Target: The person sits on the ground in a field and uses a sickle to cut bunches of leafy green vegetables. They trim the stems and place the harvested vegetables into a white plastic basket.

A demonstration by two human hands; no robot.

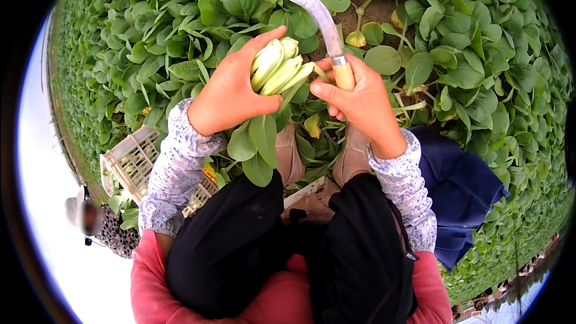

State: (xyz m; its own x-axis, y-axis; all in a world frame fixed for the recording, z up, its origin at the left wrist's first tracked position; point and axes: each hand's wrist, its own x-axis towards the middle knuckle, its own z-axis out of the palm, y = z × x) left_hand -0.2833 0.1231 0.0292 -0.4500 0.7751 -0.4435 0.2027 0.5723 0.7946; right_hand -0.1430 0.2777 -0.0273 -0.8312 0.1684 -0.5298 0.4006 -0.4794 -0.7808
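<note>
My left hand (225,93) is wrapped round a bunch of bok choy (276,71), its pale green stalk bases turned up and away from me. Broad green leaves (258,147) of the bunch hang below that hand, over my left knee. In my right hand (369,102) is a small sickle (324,23) with a wooden handle, its curved blade pointing up and bending left at the tip. One outer stalk (322,72) of the bunch reaches the fingertips of my right hand; whether they pinch it I cannot tell.
Dense bok choy plants (462,42) grow ahead and on both sides, with some yellowed leaves (356,39) low down. A pale plastic crate (135,156) stands at my left. Dark blue cloth (453,186) lies at my right. Another person (114,228) is at the far left.
</note>
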